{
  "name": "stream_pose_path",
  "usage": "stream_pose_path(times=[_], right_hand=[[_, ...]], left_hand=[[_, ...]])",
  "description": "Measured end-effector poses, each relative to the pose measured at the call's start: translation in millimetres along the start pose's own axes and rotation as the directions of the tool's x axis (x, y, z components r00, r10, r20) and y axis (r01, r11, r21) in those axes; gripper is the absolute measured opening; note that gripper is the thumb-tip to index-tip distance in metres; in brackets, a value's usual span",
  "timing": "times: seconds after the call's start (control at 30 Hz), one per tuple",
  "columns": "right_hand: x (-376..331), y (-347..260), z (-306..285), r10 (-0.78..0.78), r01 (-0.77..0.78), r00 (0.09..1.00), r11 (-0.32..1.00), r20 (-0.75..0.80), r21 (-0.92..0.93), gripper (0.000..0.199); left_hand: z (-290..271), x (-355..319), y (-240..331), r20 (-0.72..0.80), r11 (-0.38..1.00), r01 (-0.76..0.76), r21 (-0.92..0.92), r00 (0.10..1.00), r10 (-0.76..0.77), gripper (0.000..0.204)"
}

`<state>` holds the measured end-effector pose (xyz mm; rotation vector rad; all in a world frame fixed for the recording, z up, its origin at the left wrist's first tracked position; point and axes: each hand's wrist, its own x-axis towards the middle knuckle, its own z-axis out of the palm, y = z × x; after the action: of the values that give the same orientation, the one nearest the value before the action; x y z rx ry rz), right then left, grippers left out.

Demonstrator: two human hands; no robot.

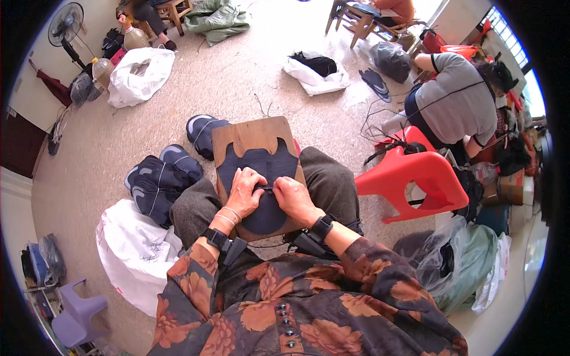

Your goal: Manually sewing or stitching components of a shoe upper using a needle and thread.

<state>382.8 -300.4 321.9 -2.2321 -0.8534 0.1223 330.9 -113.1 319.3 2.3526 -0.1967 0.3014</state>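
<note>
A wooden board (pixel 276 126) rests across my lap with a flat dark navy fabric piece (pixel 258 159) on it, shaped like a shoe upper with notched far edges. My left hand (pixel 242 191) and my right hand (pixel 294 199) meet over the middle of this fabric, fingers bent into a pinch. Between their fingertips runs a short thin dark strip (pixel 266 188); whether it is a cord or a fold of the fabric I cannot tell. Below the hands, the rounded near end of the fabric (pixel 265 218) lies on the board.
Tied bundles of dark shoe pieces (pixel 160 184) lie left of my knees, beside a white sack (pixel 133 249). A red plastic stool (pixel 415 178) stands at right with dark cords on it. Beyond it a person (pixel 457 89) bends over. An open white bag (pixel 317 74) sits ahead.
</note>
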Motion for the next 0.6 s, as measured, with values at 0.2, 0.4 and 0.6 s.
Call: stream_pose_path(times=[0.2, 0.4, 0.6], right_hand=[[-10, -4, -8, 0.054, -0.051, 0.997, 0.997, -0.047, 0.049, 0.011], [-1, 4, -4, 0.032, -0.031, 0.999, 0.999, -0.014, 0.027, 0.010], [-3, 10, -5, 0.047, -0.048, 0.997, 0.999, -0.054, -0.021, 0.007]], left_hand=[[0, 2, 0, 0.032, 1.000, 0.011, 0.024, 0.999, -0.012, 0.019], [1, 10, 17, 0.209, 0.747, -0.263, 0.611, 0.963, 0.169, 0.013], [-2, 14, 13, 0.088, 0.981, -0.095, 0.171, 0.993, 0.081, 0.024]])
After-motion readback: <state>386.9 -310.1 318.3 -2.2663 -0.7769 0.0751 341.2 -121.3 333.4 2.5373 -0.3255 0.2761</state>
